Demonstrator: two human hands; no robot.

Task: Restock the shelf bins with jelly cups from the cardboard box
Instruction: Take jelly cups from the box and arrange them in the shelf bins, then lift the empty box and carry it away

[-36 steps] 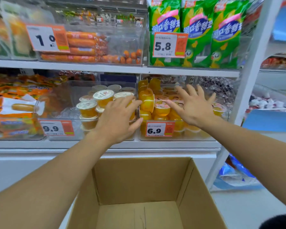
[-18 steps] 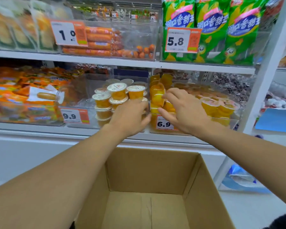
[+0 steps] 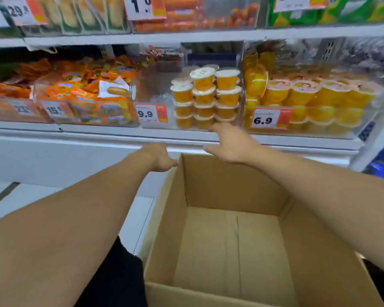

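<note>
Hovering bare hands [image 3: 231, 147] over brown corrugated cardboard box [image 3: 231, 187]; round glossy jelly cups [image 3: 205, 94] stacked

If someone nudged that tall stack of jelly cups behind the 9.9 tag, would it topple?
Probably. The jelly cups stand several high in narrow columns, so a sideways push could tip them. The clear bin has open room on their left, leaving that side unsupported.

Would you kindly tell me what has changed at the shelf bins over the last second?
Both hands have drawn back from the clear shelf bins toward the brown cardboard box: left hand at its corner, right hand over its far rim, holding nothing. The stacked orange jelly cups stay put; the box's visible floor remains bare.
</note>
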